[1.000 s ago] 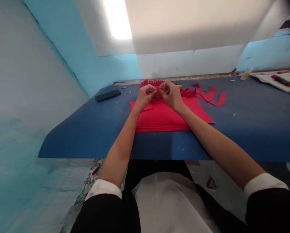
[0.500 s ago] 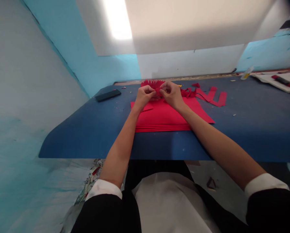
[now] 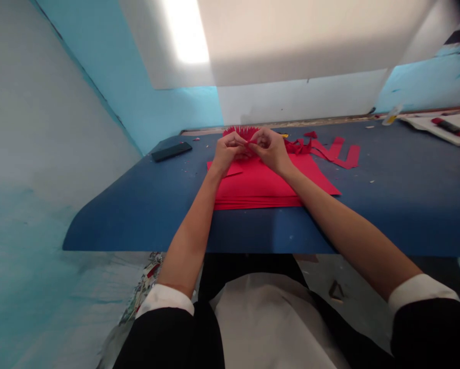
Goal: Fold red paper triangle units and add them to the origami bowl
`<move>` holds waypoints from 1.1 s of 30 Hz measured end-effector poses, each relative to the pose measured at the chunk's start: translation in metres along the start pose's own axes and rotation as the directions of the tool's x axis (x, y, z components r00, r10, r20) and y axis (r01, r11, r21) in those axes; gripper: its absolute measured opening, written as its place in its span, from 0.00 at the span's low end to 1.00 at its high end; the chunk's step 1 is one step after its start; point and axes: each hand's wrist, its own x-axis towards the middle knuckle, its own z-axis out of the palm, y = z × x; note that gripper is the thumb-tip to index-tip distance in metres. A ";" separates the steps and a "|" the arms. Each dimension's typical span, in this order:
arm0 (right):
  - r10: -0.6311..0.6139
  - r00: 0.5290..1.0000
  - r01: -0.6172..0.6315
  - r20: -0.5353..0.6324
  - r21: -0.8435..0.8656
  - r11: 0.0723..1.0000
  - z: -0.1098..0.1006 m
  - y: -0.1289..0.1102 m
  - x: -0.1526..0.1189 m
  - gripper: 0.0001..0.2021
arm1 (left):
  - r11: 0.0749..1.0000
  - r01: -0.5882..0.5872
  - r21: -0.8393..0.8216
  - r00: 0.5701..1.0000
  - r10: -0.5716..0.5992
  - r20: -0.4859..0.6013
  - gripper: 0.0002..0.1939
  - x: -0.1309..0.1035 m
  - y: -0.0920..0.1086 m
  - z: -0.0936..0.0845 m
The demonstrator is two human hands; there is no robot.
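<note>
My left hand (image 3: 227,151) and my right hand (image 3: 270,149) meet above a stack of red paper sheets (image 3: 260,188). Both pinch a small piece of red paper (image 3: 248,146) between thumbs and fingertips; its shape is mostly hidden by the fingers. Just behind them stands a fringed red paper piece (image 3: 242,131) with pointed tips. Near my left wrist a smaller red piece (image 3: 234,170) lies on the stack. Crumpled or folded red paper (image 3: 299,147) sits right of my right hand.
On the blue table (image 3: 137,205), a black phone (image 3: 172,151) lies at left. Red strips (image 3: 341,154) lie right of the stack. Farther right are a small bottle (image 3: 392,115), white papers (image 3: 425,128) and a red-and-black marker (image 3: 450,127). A wall stands behind.
The fingertips of my right hand have moved slightly left, closer to those of my left hand. The small red piece between them is now more covered.
</note>
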 end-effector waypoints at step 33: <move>-0.105 0.994 0.104 -0.027 -0.010 0.994 0.003 0.021 0.001 0.21 | 0.999 0.000 0.036 1.000 0.001 -0.009 0.12 0.002 -0.005 -0.001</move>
